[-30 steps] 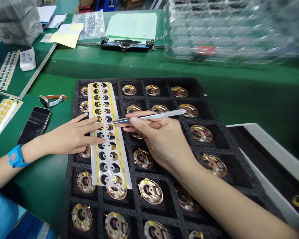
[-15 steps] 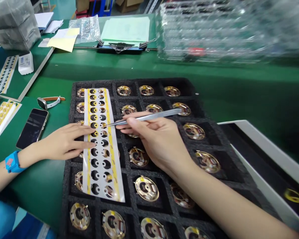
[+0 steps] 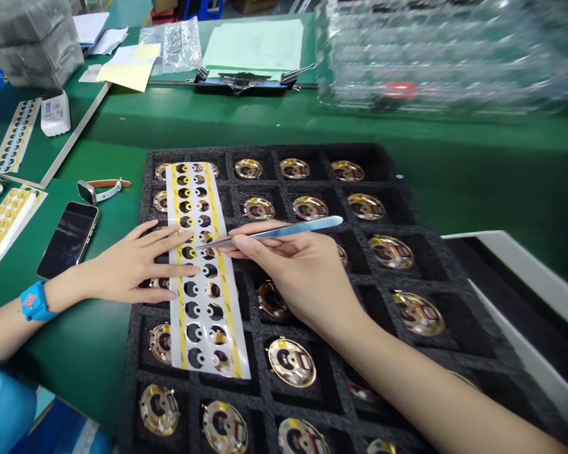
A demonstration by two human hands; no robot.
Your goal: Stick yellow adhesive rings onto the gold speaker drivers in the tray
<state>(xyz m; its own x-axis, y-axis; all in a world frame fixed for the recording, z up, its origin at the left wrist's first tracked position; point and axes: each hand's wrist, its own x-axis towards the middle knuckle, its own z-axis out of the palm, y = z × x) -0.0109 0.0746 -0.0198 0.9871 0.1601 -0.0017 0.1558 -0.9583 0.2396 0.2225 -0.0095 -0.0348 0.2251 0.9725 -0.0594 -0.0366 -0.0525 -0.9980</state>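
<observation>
A long white sticker sheet (image 3: 203, 353) with yellow strips and two columns of round cut-outs lies across a black foam tray (image 3: 260, 384). My left hand (image 3: 137, 265) is flat, its fingers spread, with fingertips resting on the sheet's left half. Between thumb and fingers, my right hand (image 3: 298, 271) grips metal tweezers (image 3: 293, 228). Their tips are at the sheet, beside a yellow ring (image 3: 189, 252) in the left column; whether they pinch anything is too small to tell. Round gold-coloured watch parts (image 3: 291, 361) sit in the tray's compartments, some partly hidden by the sheet and my hands.
Left of the tray lie a phone (image 3: 69, 239), a wristwatch (image 3: 99, 191) and more sticker sheets (image 3: 4, 221). A clipboard with papers (image 3: 255, 47) and clear plastic trays (image 3: 430, 63) are at the back. A white-edged box (image 3: 525, 271) stands at the right.
The tweezer tips have shifted from the right column to the edge of the left column, slightly lower on the sheet. My left fingers have spread wider. The whole view has shifted a little.
</observation>
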